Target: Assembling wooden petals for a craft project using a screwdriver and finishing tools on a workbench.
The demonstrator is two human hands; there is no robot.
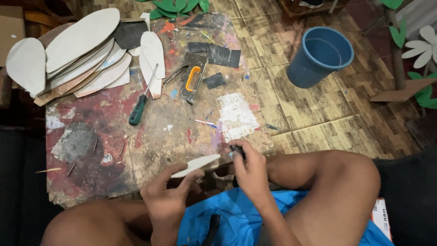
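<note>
Petal-shaped cutout [196,165], pale and thin, sat edge-on in the left hand [166,196], pinched between thumb and fingers at its near end, just past the near edge of the table [150,141]. Its far tip pointed toward the right hand [249,169], which was closed around a small dark tool [237,150]; what kind of tool could not be told.

By the look of it the cutout was light, fairly stiff board, like card or thin ply. It would likely bend or crease if gripped only at a tip, so a hold across the broad middle, thumb on one face and fingers on the other, seemed soundest. Its surface looked matte, not slippery.

Relative to the table: a stack of similar pale cutouts [77,50] lay on its far left corner, one single piece [152,59] beside them. A green-handled screwdriver [139,107] lay left of centre, partly across that single piece. A staple gun with an orange handle [193,77] rested near the far middle, with dark scraps [223,54] just beyond it. The top was smeared with red, white and grey paint. Off the table's right side, a blue bucket [321,54] stood on the tiled floor [309,109]. Blue cloth [236,218] covered the lap below the near edge.
</note>
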